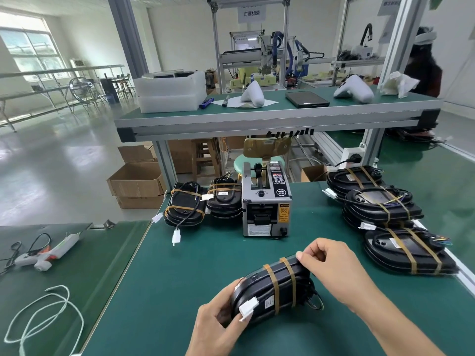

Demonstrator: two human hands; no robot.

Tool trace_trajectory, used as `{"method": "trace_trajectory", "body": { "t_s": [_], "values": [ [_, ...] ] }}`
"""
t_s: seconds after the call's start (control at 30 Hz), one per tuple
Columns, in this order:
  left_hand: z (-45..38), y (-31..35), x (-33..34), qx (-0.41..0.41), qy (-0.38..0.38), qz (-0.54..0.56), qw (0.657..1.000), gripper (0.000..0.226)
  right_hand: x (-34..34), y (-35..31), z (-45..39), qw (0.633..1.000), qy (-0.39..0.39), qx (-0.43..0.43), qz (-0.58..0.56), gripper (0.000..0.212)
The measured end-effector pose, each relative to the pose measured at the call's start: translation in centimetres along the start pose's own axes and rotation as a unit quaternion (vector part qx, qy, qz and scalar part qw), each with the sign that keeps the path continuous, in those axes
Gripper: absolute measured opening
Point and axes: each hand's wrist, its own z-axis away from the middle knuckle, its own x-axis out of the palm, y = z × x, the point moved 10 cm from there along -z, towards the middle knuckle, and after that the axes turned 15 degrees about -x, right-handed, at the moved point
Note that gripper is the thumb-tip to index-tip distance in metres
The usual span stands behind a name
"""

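Near the bottom edge of the head view, both forearms are cut off and the left hand [216, 322], fingers curled round it, hides the near end of the black bundle [282, 283], while the right hand [331, 265] pinches its far top corner. Tilted at the front of the green table [185, 273], it is stacked black shells bound by two tan tape bands [273, 289], with a white connector [248, 308].

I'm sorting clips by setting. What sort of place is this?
Probably a factory assembly workstation: a green-matted workbench on aluminium framing, an automatic tape dispenser, and stacks of taped black wired parts. The left hand and right hand hold one more taped bundle.
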Motion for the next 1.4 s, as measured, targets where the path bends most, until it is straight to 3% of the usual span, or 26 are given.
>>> {"method": "trace_trajectory", "body": {
  "t_s": [0.5, 0.73, 1.0, 1.4],
  "values": [
    [0.1, 0.2, 0.1, 0.009, 0.001, -0.005, 1.0, 0.056, 0.2, 0.9, 0.2, 0.999, 0.019, 0.027, -0.025, 0.023],
    [0.0, 0.3, 0.0, 0.008, 0.005, -0.006, 1.0, 0.057, 2.0, 2.6, 0.6, 0.981, 0.026, 0.073, -0.178, 0.015],
    [0.1, 0.5, -0.2, 0.03, 0.01, -0.017, 0.999, 0.051, 2.2, 2.9, 0.9, 0.977, 0.041, 0.071, -0.199, 0.011],
    [0.1, 0.4, -0.2, 0.023, 0.006, -0.016, 1.0, 0.052, 3.1, 3.2, 0.7, 0.969, 0.031, 0.086, -0.228, 0.029]
  ]
}}
